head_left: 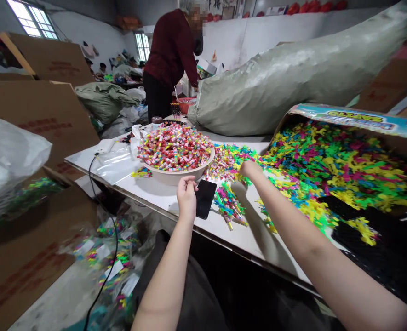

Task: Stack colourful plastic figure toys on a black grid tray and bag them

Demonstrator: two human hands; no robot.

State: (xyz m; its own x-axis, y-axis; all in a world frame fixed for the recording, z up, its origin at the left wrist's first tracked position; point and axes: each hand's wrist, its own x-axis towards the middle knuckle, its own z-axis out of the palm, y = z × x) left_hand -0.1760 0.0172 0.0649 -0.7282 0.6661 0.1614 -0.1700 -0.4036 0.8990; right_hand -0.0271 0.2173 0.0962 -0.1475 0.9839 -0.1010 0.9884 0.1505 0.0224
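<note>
Two bare forearms are stretched over a white table (158,195), the left one raised steeply, the right one slanted in from the lower right. The left hand (187,195) is held with fingers loosely curled beside a black phone (206,198); whether anything is pinched cannot be told. Between the phone and the right forearm, a cluster of colorful tubes (230,204) is laid out. The right hand (251,170) is lowered to a loose pile of small tubes (220,163) and bright plastic pieces, its fingertips hidden. Just beyond the left fingers, a wide bowl (175,176) is heaped with red-and-pink tubes. Right of the right fingers, an open carton (362,120) is filled with yellow, green, blue and pink pieces. Farther off, a bulging sack (286,87) is seen near a stooping person (170,55).
</note>
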